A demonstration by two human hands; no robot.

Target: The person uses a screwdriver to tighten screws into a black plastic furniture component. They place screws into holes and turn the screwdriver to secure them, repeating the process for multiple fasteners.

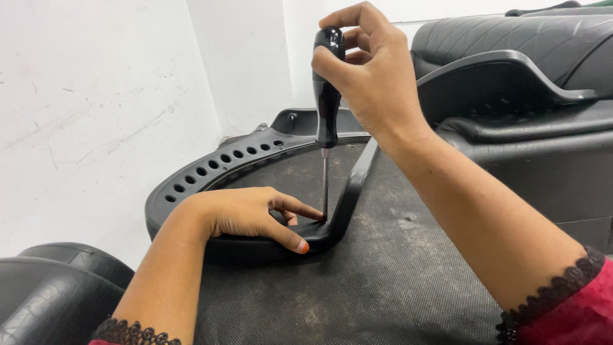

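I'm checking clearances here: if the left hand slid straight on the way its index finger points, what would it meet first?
The left hand points right along the black plastic frame. It would likely first meet the screwdriver shaft, standing upright just past the fingertip; whether they already touch is unclear.

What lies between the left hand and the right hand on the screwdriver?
In the head view, only the screwdriver spans it: the right hand grips its handle, its shaft drops to the black frame beside the left hand.

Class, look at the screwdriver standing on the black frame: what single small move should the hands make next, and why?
Probably twist the screwdriver with the right hand, which grips its handle from the top. Its tip stands upright at the corner of the black frame, where the left hand pinches beside it, steadying the spot.
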